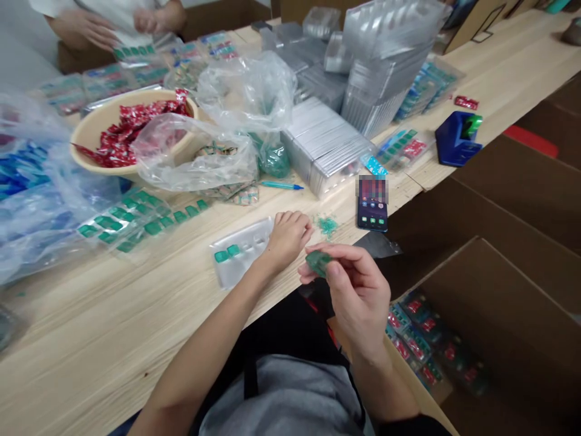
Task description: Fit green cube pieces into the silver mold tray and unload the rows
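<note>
My right hand (356, 290) pinches a green piece (318, 263) between thumb and fingers, just off the table's front edge. To its left, my left hand (289, 237) is held over the right end of a clear plastic tray (233, 274), its fingers curled together; whatever they may hold is hidden. Two green squares (227, 253) sit in the tray's left compartments. A small heap of green bits (327, 226) lies on the wood beside my left fingertips.
Behind are a bowl (79, 136) of red packets, plastic bags (247, 91) and stacked clear trays (329, 142). A phone (373, 212) and blue dispenser (454, 142) stand right. An open carton (508, 303) holds packs below. Another person's hands (97, 27) are across the table.
</note>
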The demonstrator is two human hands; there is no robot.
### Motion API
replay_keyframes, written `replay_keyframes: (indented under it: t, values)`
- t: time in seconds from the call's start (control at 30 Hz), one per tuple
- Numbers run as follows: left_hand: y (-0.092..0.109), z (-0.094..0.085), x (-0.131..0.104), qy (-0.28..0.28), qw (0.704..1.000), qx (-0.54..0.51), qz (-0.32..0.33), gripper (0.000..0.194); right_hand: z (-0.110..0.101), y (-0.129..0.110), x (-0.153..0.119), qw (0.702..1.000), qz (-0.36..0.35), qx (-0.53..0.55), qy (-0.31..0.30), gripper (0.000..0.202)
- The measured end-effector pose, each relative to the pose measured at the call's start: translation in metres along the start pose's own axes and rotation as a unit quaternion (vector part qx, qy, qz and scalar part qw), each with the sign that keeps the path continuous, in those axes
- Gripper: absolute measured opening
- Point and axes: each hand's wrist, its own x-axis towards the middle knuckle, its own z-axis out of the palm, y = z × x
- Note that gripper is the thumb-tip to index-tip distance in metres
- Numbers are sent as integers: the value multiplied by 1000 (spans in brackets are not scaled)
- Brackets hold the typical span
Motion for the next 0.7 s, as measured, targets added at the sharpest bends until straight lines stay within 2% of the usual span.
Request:
replay_keyframes:
  t: [0.1, 0.17, 0.27, 0.33, 0.4, 0.5, 0.6, 0.7]
  values:
    - [-1, -10, -7, -7, 1000, -10, 6, 34, 2, -2, -7, 999, -9, -48, 0, 16]
    - [4, -22, -17, 3, 1000, -20, 11, 32, 2, 0, -10, 998, -16, -56, -4, 18]
    - [17, -40, -48, 77, 993, -88, 6, 23, 3, 8, -15, 996, -27, -80, 7, 22]
    - [27, -48, -78, 135, 975, -178, 0, 21, 2, 17, -18, 993, -24, -119, 6, 22]
    - [35, -52, -108, 156, 962, -222, 1, 18, 1, 27, -22, 989, 8, -142, -31, 19]
    - [36, -51, -142, 156, 967, -201, -9, 14, 1, 41, -32, 983, 96, -93, -125, 19]
    - [29, -50, -163, 163, 970, -178, -20, 16, 2, 49, -41, 965, 168, -51, -192, 17]
    - [20, -52, -173, 168, 973, -157, -21, 19, 7, 53, -39, 954, 176, -82, -228, 13]
